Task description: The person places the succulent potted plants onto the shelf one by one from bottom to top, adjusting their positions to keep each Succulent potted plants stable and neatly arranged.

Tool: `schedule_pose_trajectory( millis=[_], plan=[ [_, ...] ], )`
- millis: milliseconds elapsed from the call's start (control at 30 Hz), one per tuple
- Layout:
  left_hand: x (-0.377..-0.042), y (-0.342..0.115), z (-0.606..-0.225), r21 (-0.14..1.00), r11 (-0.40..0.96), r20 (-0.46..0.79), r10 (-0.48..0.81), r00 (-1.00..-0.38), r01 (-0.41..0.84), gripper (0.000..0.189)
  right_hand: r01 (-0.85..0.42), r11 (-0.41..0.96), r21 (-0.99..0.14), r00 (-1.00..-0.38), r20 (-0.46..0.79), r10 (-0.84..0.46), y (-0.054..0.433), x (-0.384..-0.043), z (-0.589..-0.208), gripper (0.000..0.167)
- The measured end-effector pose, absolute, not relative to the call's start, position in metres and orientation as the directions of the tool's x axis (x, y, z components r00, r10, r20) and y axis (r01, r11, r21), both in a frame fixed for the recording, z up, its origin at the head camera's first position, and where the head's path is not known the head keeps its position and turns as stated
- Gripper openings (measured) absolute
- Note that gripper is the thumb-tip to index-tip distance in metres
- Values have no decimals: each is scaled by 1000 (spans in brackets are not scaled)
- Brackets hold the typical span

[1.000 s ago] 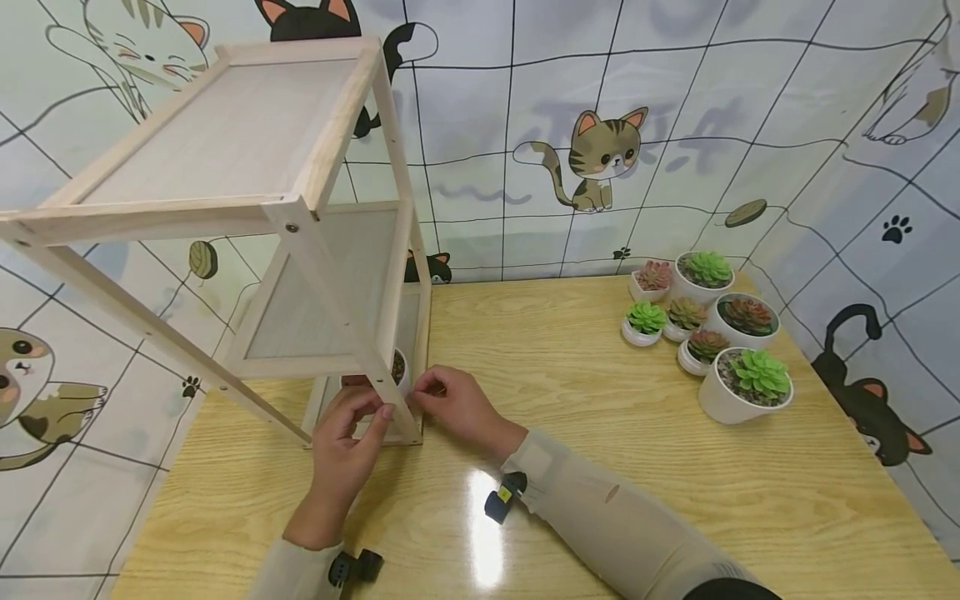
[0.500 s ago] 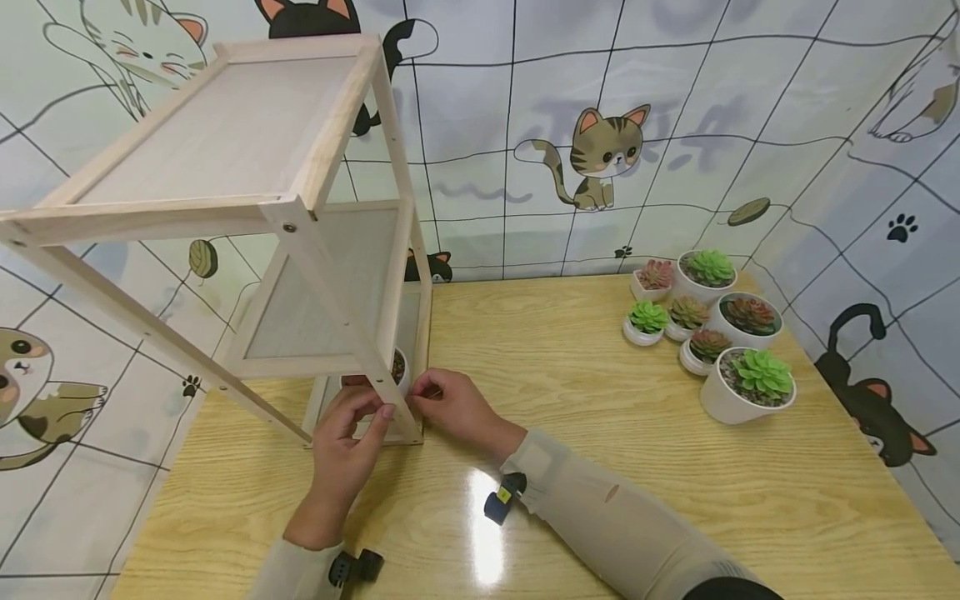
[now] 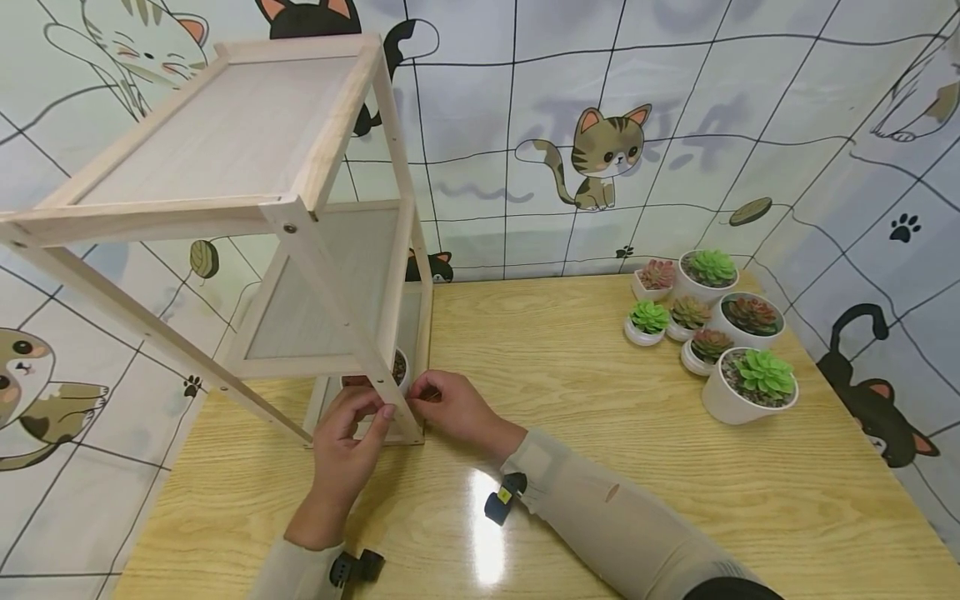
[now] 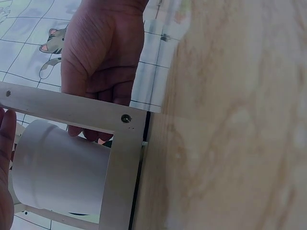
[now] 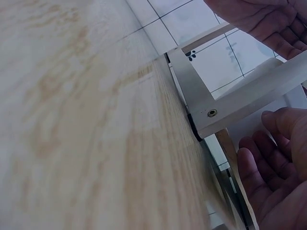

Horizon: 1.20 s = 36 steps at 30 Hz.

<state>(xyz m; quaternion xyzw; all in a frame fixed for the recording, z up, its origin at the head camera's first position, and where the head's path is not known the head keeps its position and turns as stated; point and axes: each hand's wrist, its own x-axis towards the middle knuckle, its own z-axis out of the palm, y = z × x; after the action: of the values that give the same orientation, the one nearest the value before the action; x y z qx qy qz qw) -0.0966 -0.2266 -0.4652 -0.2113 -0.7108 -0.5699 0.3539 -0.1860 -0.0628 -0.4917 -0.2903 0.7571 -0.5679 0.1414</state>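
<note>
A white plant pot (image 3: 405, 382) with brown soil stands on the bottom tier of the wooden shelf rack (image 3: 288, 200), partly hidden by the front right leg (image 3: 377, 358). My left hand (image 3: 343, 437) reaches in at the front with bent fingers at the pot's near left side, thumb beside the leg. From the right, my right hand (image 3: 457, 408) grips at the pot's other side with curled fingers. In the left wrist view the pot's smooth wall (image 4: 62, 167) shows between both hands. The right wrist view has my right fingertips (image 5: 268, 117) against the pot.
Several potted succulents, green and reddish, among them a large green one (image 3: 761, 379), stand at the back right of the wood-grain table (image 3: 570, 417). The rack's middle tier (image 3: 322, 283) overhangs the pot. A cat-print backdrop (image 3: 480, 108) rises behind.
Both hands keep almost the same place at the pot; the right hand shifts very slightly. The head view moves a little.
</note>
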Motion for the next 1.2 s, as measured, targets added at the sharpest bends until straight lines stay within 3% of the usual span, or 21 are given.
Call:
schedule_pose_trajectory(
  millis=[567, 933, 1200],
  plan=[
    [-97, -225, -465, 645, 244, 759, -90, -645, 724, 13, -288, 167, -943, -818, 151, -555, -36, -181, -479, 5],
    [-100, -223, -465, 643, 183, 765, -102, -636, 743, 18, -279, 216, -936, -890, 168, -424, 26, -184, -455, 11],
    [-100, -224, -466, 640, 174, 767, -109, -632, 748, 19, -251, 268, -930, -944, 174, -280, 86, -196, -458, 28]
  ],
)
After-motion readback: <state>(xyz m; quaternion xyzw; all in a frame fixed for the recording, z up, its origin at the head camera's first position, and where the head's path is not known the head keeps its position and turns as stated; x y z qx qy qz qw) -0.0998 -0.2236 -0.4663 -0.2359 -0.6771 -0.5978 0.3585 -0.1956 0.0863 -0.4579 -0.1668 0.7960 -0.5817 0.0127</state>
